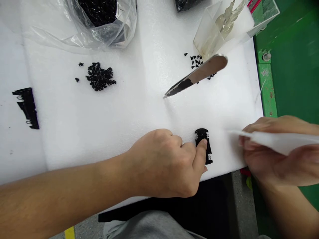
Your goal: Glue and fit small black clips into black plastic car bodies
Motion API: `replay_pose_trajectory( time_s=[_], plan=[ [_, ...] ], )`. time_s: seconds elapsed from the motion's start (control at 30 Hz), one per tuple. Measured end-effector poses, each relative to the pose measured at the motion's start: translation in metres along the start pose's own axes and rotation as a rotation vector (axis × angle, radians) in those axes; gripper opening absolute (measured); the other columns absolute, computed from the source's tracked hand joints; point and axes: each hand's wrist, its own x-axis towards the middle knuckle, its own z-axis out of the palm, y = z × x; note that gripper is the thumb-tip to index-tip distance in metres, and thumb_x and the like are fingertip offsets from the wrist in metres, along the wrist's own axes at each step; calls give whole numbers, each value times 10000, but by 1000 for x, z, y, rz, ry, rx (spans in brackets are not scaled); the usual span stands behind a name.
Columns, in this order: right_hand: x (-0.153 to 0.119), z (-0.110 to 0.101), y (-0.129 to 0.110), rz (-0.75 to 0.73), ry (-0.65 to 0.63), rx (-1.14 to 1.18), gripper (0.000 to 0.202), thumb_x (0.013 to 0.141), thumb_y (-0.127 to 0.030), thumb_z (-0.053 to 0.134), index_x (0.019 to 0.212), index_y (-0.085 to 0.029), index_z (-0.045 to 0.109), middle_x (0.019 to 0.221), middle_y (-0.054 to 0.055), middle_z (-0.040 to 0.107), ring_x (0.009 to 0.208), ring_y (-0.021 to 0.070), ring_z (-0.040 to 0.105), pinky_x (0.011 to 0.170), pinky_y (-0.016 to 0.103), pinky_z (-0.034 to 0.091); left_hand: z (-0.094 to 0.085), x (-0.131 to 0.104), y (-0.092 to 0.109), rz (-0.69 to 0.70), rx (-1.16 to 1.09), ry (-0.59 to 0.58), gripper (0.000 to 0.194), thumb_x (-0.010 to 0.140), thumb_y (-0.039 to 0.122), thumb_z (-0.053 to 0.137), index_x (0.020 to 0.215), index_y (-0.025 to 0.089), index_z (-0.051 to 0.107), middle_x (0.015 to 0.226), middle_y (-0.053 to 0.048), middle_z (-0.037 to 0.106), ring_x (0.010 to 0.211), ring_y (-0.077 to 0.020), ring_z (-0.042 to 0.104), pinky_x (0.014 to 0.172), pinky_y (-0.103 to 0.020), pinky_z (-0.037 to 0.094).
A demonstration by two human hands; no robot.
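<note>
Near the left edge of the white foam sheet [139, 109] lies a flat, notched black part with small ring-like details [30, 108], well apart from both hands. Farther right, a loose heap of tiny black pieces [99, 78] sits in front of a clear plastic bag filled with black pieces [107, 36] by the back edge.

Across the front edge comes the person's bare left hand [166, 162], its index finger pressing a second narrow black part with cut-out sides [200, 135] onto the foam. That part lies under the fingertip, its far end uncovered, a little left of the front right corner. The thumb is mostly hidden, so whether it pinches from beneath cannot be told.

Beyond it, a pointed steel blade with a rounded end [199, 74] partly hides a few scattered black bits [195, 59] beside a clear plastic box [208, 36].

At the right edge, the bare right hand [271, 162] is closed around a white tapered tool with a thin tip [279, 142], blurred, aimed leftward and apart from the pinned part. Good handling would probably mean firm, flat fingertip pressure, clear of the cut-outs, and a steadied right wrist.
</note>
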Motion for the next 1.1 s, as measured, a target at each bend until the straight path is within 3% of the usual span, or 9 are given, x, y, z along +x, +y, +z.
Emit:
replay_pose_trajectory(
  time_s=[0.1,0.17,0.27,0.43,0.7,0.9,0.97,1.03,1.1],
  plan=[
    [14,6,5,-114,239,121,277,877,-520,894,1099,-357,867,861,0,774,657,218,711,614,446,624,1,-1,-1,13,24,13,344,1035,272,701,1252,14,769,659,-3,645,483,-167,581,350,-332,455],
    [33,7,8,-154,224,119,329,807,-285,962,1116,-308,849,945,15,803,852,276,799,820,511,678,3,-3,-1,9,33,3,356,1055,304,678,1256,25,768,667,-7,642,491,-168,578,362,-334,463],
    [68,4,17,-193,137,-33,219,879,-290,901,1072,-267,798,1075,44,806,1119,304,792,1002,532,643,7,-4,0,10,44,44,373,1062,341,663,1239,31,771,650,-2,616,469,-169,549,353,-333,439],
    [115,1,45,-30,92,-372,273,940,-442,811,1142,-258,806,1105,51,826,926,244,794,759,372,636,12,-6,1,-34,14,1,419,1049,385,672,1272,39,750,657,-2,629,480,-193,600,384,-334,489],
    [125,-4,71,21,147,-485,350,892,-536,820,1035,-216,819,882,76,815,781,278,775,766,405,597,14,-5,5,-44,-32,-84,469,1083,428,590,1309,39,722,698,-48,697,527,-218,675,428,-311,480],
    [101,-12,34,-51,219,-457,423,787,-579,919,1075,-287,816,832,81,769,666,270,689,576,394,508,9,4,8,-161,-160,-209,383,1036,454,635,1042,89,753,697,-51,716,566,-219,704,461,-295,469],
    [85,4,5,-72,45,-341,544,813,-616,886,1258,-324,775,876,59,747,667,254,675,553,382,533,6,7,8,-185,-219,-242,358,1019,456,656,974,114,750,718,-57,737,606,-227,727,476,-298,469],
    [75,30,-24,-82,-420,-187,755,817,-575,905,1480,-318,651,918,31,737,630,205,637,562,357,568,4,10,7,-187,-279,-268,348,1023,441,641,907,131,747,738,-66,755,649,-245,747,498,-325,480],
    [74,57,-47,-209,-602,-215,554,894,-513,870,1380,-287,728,889,15,730,583,149,593,544,309,552,3,11,7,-182,-335,-290,341,1040,387,601,854,141,748,779,-83,778,705,-257,766,529,-353,490]
  ],
)
